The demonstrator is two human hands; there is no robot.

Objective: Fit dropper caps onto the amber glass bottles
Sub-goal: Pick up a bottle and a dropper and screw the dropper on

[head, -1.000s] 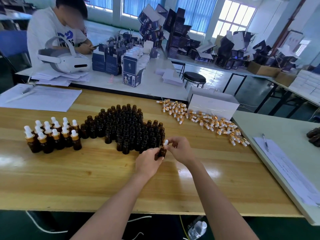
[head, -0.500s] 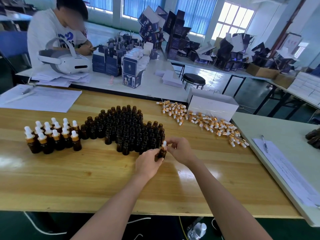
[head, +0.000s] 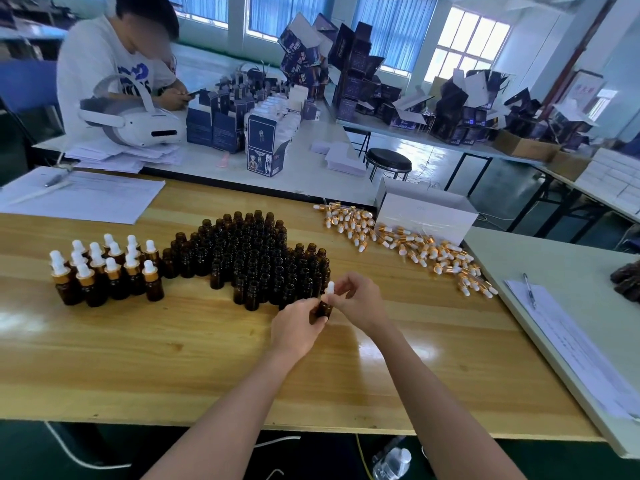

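My left hand (head: 296,325) grips a small amber bottle (head: 325,308) just above the wooden table (head: 138,358). My right hand (head: 360,299) pinches the dropper cap (head: 329,288) seated on that bottle's neck; its white bulb sticks up between my fingers. Behind my hands stands a dense cluster of several uncapped amber bottles (head: 256,258). To the left is a group of several capped bottles (head: 104,268) with white bulbs and gold collars. A loose heap of dropper caps (head: 408,244) lies at the right rear of the table.
A white open box (head: 426,211) sits behind the cap heap. Paper sheets (head: 79,195) lie at the table's rear left. A grey side table (head: 568,271) on the right holds a paper form and a pen (head: 530,291). A person sits at the far table beside a white headset (head: 135,123).
My hands stay in place on the bottle and cap; the fingers of my right hand have shifted slightly around the cap. Nothing else on the table has moved.
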